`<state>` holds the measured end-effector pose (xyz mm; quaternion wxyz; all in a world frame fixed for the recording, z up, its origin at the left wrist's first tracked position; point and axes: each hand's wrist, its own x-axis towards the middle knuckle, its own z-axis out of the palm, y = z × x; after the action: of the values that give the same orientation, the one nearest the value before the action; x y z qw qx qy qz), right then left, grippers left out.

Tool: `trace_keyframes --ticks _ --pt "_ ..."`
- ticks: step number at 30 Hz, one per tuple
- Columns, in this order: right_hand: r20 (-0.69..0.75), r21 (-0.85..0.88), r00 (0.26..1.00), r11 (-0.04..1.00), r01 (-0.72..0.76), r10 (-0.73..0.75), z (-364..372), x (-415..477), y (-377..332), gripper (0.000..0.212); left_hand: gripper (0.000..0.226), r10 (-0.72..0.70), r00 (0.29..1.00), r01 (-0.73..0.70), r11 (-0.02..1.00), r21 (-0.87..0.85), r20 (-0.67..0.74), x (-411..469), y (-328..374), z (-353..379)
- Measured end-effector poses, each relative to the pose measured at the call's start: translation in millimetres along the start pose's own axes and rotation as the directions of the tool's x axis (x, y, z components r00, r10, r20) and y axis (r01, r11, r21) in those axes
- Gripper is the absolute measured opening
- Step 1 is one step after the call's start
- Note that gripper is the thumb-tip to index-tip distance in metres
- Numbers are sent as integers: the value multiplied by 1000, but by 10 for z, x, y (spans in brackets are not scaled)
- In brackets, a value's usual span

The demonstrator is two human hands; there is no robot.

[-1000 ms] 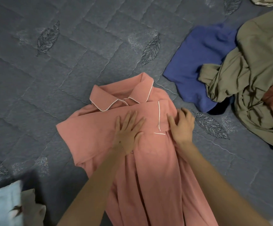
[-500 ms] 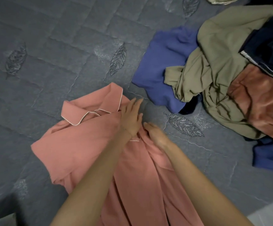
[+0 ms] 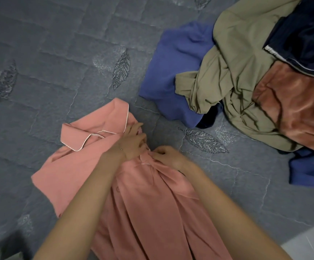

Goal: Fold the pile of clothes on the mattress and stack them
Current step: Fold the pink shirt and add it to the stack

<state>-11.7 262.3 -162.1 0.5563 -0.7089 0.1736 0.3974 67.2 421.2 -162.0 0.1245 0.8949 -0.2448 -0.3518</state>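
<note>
1. The pink shirt point(image 3: 73, 166) lies flat on the grey mattress point(image 3: 58, 53), collar end away from the person and body running back under the forearms. It is a soft, matte cloth with long creases down its length.
2. Its collar point(image 3: 96, 126) is a broad notched shape edged in thin white piping, and a small pink button point(image 3: 117, 188) sits on the front.
3. The left hand point(image 3: 132, 144) is at the shirt's right shoulder edge, fingers bent down and gripping the cloth. A fine chain bracelet point(image 3: 121, 149) circles the wrist.
4. The right hand point(image 3: 168, 155), just beside the left, has its fingers curled in and pinches a gathered fold of the shirt next to a short white-piped edge (folds fan out from the pinch).
5. The mattress is quilted in squares, with embroidered leaf motifs point(image 3: 121, 69) stitched in paler thread beyond the collar.
6. Beyond and right of the shirt, apart from it, lies the unfolded pile:
   - a blue garment point(image 3: 178, 72), smooth and nearest the shirt;
   - an olive garment point(image 3: 233, 68), thin and heavily crumpled, lying over the blue one;
   - a rust-coloured garment point(image 3: 293, 106) with a velvety sheen;
   - a navy garment point(image 3: 306, 34) with white piping, farthest from the shirt.
</note>
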Motion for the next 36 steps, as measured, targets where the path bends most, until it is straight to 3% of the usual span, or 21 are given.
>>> trace_keyframes --ticks 3,5,8,10,14,17,19,21,23,25,26,27,30,32,36 --pt "19 61 1000 998 -15 14 -25 -70 57 26 13 83 992 -86 996 -33 -93 -34 -51 34" --pt "35 133 999 990 -36 32 -8 -102 125 17 8 66 975 -87 992 -92 -212 -7 -48 95" --pt "31 192 997 978 -76 71 -33 -119 195 13 7 -139 911 -24 921 -389 -387 61 83 116" --pt "53 236 989 960 -150 141 -169 -147 188 30 9 -286 854 -13 823 -568 -435 100 229 95" --pt "149 432 972 873 -228 181 -478 -266 198 33 22 -485 767 -44 614 -788 -420 184 436 76" --pt "66 488 986 857 -165 153 -707 -371 252 14 12 -565 760 -25 471 -882 -323 291 489 49" --pt "-30 459 991 882 -104 132 -914 -438 282 11 15 -578 761 -3 451 -892 -295 344 526 40" --pt "-81 427 991 902 -59 104 -1108 -497 295 9 15 -557 767 8 503 -864 -317 357 577 37" --pt "-153 363 987 932 15 43 -1234 -524 306 14 20 -480 775 10 659 -752 -411 390 623 64" --pt "-252 236 967 965 111 -49 -1272 -513 325 20 12 -365 789 29 827 -562 -495 426 710 55" --pt "-294 155 950 976 155 -104 -1265 -506 332 23 23 -292 810 14 876 -481 -509 440 792 20" --pt "-331 74 930 978 194 -160 -1243 -498 338 24 35 -189 847 -53 900 -433 -496 471 880 11" --pt "-404 -82 871 960 269 -279 -1178 -496 371 24 61 81 969 -132 969 -210 -233 502 1244 -43" --pt "-438 -68 857 961 270 -272 -1183 -509 414 27 61 171 981 -175 984 -39 -92 538 1300 -16" --pt "-377 -96 907 981 166 -190 -1319 -598 488 17 47 235 960 -251 963 -98 -151 565 1352 -30"
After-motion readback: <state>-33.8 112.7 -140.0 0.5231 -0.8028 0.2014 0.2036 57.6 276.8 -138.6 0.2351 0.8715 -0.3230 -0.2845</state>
